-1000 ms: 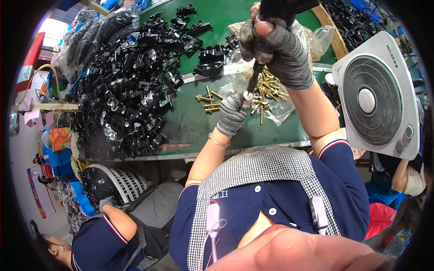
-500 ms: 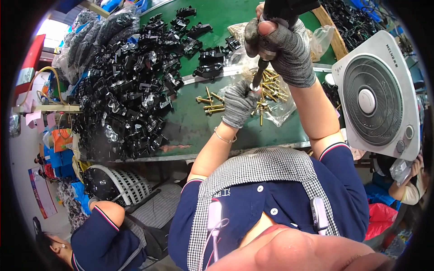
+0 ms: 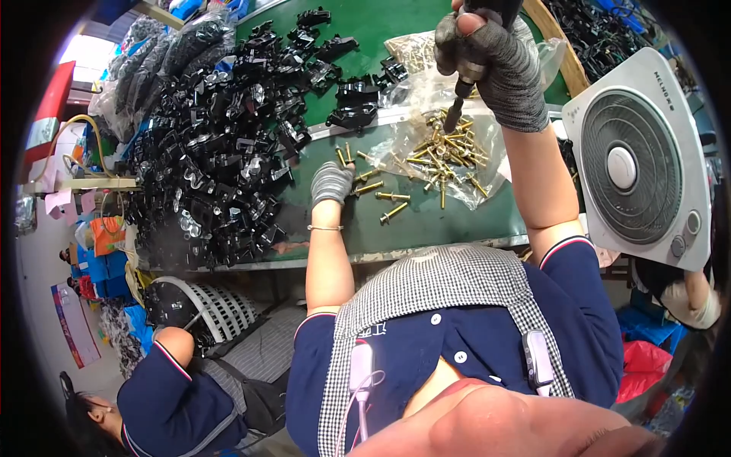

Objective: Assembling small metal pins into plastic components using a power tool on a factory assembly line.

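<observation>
My right hand (image 3: 509, 75), in a grey fingerless glove, grips a black power screwdriver (image 3: 493, 9) by its metal chuck end. Its dark bit (image 3: 454, 114) points down over a pile of brass-coloured bolts (image 3: 449, 156) on a clear plastic bag (image 3: 495, 145). My left hand (image 3: 332, 183), gloved the same way, is on the green table left of the pile, its fingers curled. Two bolts (image 3: 345, 154) stand out just past its fingertips; whether it grips one is hidden. Several loose bolts (image 3: 391, 196) lie to its right.
A big heap of glossy black plastic parts (image 3: 213, 160) covers the table's left side. A grey box fan (image 3: 632, 160) stands at the right. Another bag of small bolts (image 3: 411, 52) lies at the back. A co-worker (image 3: 171, 388) sits at lower left beside a white basket (image 3: 217, 308).
My left hand has moved left, away from the screwdriver bit, to the loose bolts. My right hand has lifted the screwdriver slightly up and to the right.
</observation>
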{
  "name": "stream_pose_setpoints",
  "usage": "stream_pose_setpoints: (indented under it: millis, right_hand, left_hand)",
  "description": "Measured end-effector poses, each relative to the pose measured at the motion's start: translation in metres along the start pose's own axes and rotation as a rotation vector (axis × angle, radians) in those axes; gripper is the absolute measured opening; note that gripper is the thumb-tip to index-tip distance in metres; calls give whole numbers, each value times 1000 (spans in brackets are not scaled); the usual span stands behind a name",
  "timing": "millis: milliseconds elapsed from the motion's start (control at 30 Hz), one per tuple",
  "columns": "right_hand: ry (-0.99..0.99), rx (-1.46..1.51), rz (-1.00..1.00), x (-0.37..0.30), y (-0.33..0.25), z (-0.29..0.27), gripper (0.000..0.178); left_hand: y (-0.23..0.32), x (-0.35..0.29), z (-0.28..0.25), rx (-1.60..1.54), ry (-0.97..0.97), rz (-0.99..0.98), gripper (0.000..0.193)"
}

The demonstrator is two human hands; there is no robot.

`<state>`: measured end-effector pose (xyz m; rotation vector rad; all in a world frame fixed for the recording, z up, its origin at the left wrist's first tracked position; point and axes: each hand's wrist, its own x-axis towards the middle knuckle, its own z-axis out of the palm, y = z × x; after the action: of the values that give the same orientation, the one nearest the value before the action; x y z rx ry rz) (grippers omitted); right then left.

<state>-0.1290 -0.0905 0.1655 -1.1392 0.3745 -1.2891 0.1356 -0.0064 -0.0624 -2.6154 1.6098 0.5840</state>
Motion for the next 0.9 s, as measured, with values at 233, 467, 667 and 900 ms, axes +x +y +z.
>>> stream_pose_setpoints:
  millis: [233, 467, 667, 900]
  right_hand:
    - [9, 38, 96, -8, 2, 8, 32]
    - [-55, 128, 200, -11, 15, 19, 33]
    - [-123, 159, 204, -12, 16, 16, 34]
    - [-141, 155, 249, -9, 17, 6, 38]
  left_hand:
    - [23, -43, -3, -1340, -110, 226, 16]
    - [79, -67, 7, -1066, -58, 635, 12]
    - [92, -78, 13, -1211, -50, 615, 12]
    - [109, -78, 3, -1286, -73, 539, 11]
